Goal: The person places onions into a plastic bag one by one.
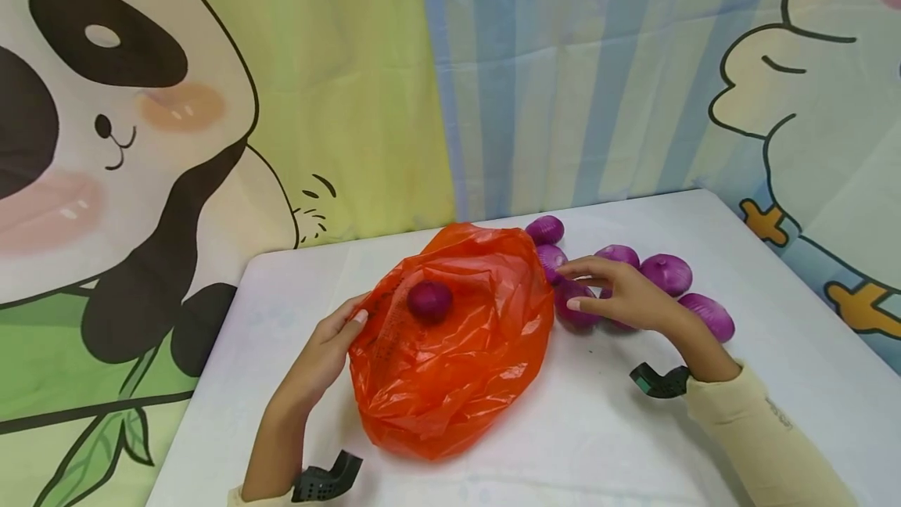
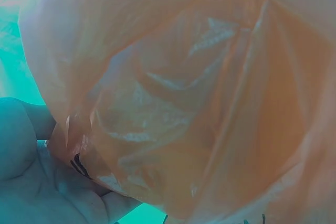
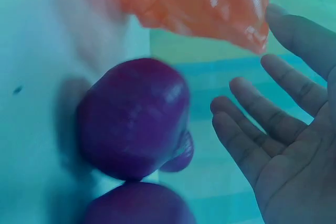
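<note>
Reaching toward a cluster of loose, round, glossy purple onions (image 1: pixel 665 275) appears to be the step in hand. These lie on the white surface (image 1: pixel 577 421), between its middle and its right edge, the farthest one near the far edge. Over the cluster's left part hangs the right hand (image 1: pixel 622 292); its fingers (image 3: pixel 270 108) are loosely extended and hold nothing, and the right wrist view shows a gap between them and the nearest onion. The left hand (image 1: pixel 327 350) grips the left rim of a crumpled, shiny red-orange plastic bag (image 1: pixel 486 343), thumb on top; the bag reaches close to the surface's far edge. One dark purple, round onion (image 1: pixel 429 301) sits within the bag's outline; whether inside its mouth or on folded film, I cannot tell. The next move seems to call for curling the right fingers around one loose onion, with the left holding firm so the thin plastic does not slide.
</note>
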A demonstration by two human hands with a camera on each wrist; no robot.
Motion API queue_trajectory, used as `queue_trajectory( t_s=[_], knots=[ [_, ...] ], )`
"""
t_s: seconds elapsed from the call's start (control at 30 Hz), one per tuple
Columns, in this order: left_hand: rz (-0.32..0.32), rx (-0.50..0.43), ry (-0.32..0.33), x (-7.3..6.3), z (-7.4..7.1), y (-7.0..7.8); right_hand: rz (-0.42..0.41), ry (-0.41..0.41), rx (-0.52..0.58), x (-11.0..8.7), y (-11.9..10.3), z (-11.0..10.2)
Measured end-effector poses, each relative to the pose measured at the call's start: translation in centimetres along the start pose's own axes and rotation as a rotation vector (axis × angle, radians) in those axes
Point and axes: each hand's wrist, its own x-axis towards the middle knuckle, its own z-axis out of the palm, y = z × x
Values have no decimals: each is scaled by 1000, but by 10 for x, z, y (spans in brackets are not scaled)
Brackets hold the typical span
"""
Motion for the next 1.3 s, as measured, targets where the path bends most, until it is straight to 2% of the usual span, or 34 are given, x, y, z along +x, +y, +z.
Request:
queue_trajectory(
  t_s=[0.27,0.57,0.77,1.0,1.3],
  knots=[
    [-9,-14,4,0,1,-1,24,15,-40,-6,17,4],
    [-21,-6,0,-1,0,-1,62,10,-29,-9,24,8],
    [-32,8,7,-4,-2,-3,79,-7,-92,-5,22,18],
    [-15,5,-1,-3,-2,-3,130,-46,-205,-5,14,28],
    [-21,4,-2,-1,0,-1,60,-60,-258,-3,17,35]
  ],
)
